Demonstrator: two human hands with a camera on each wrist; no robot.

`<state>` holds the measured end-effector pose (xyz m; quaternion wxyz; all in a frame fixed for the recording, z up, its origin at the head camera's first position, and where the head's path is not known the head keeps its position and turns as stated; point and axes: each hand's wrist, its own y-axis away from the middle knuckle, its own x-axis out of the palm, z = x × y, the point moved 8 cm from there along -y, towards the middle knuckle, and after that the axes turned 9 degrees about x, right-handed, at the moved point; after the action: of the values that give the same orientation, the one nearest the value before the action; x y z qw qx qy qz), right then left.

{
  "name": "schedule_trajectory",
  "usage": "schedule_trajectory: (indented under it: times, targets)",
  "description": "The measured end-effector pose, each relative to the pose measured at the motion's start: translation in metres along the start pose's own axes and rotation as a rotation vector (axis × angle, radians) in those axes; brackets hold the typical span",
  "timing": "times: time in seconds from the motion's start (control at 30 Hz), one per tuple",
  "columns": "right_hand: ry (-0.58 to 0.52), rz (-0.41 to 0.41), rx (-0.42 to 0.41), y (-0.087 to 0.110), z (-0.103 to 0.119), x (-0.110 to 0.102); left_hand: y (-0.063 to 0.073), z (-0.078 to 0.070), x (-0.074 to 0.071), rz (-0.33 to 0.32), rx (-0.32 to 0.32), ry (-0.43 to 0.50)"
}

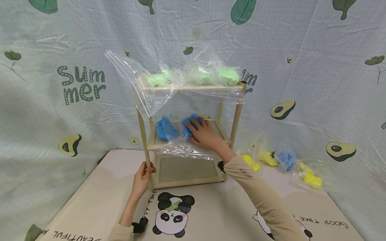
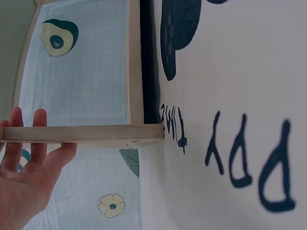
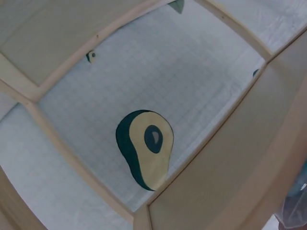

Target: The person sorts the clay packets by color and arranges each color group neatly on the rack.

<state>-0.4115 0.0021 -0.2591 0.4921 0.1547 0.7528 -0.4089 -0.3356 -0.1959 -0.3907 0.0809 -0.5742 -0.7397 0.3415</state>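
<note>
The right forearm (image 1: 253,187) is held aslant before the middle shelf's (image 1: 154,147) front edge, and a blue bundle (image 1: 187,120) near that shelf's centre is clasped under the bent, part-spread fingers of the right grip (image 1: 205,134), just right of another blue bundle (image 1: 164,130). Below the shelf's front left corner, a wooden post (image 1: 143,134) is pinched between thumb and fingers by the left grip (image 1: 141,179).

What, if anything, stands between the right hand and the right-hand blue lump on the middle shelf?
Nothing visible: the right hand is on the blue lump, through the rack's open front. Clear plastic droops over the shelf edge below, and the left hand holds the front left post, off to the side.
</note>
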Motion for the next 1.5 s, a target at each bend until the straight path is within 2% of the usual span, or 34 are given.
schedule_trajectory:
  times: [0.23, 0.5, 0.57, 0.67, 0.83, 0.93, 1.33, 1.5]
  targets:
    - [-0.024, -0.037, -0.05, 0.002, 0.005, 0.004, 0.0, 0.013, 0.002, 0.009, 0.01, -0.019]
    - [0.073, -0.172, -0.055, 0.015, 0.009, -0.002, 0.001, 0.017, 0.002, -0.008, 0.016, -0.013]
    - [0.084, -0.185, -0.054, 0.019, 0.01, -0.004, 0.001, 0.017, 0.002, -0.006, 0.021, -0.008]
    - [0.041, -0.141, -0.032, 0.025, 0.011, -0.004, 0.002, 0.017, 0.001, -0.005, 0.017, -0.015]
    - [-0.087, 0.018, 0.041, 0.032, 0.007, 0.001, 0.001, 0.017, 0.0, -0.01, 0.013, -0.027]
    - [-0.129, 0.078, 0.068, 0.034, 0.005, 0.004, 0.001, 0.017, 0.001, -0.008, 0.016, -0.024]
    - [-0.204, 0.193, 0.098, 0.031, -0.001, 0.02, 0.001, 0.016, 0.001, -0.016, 0.021, -0.029]
    - [-0.193, 0.16, 0.075, 0.035, -0.001, 0.017, 0.0, 0.015, 0.001, -0.007, 0.015, -0.032]
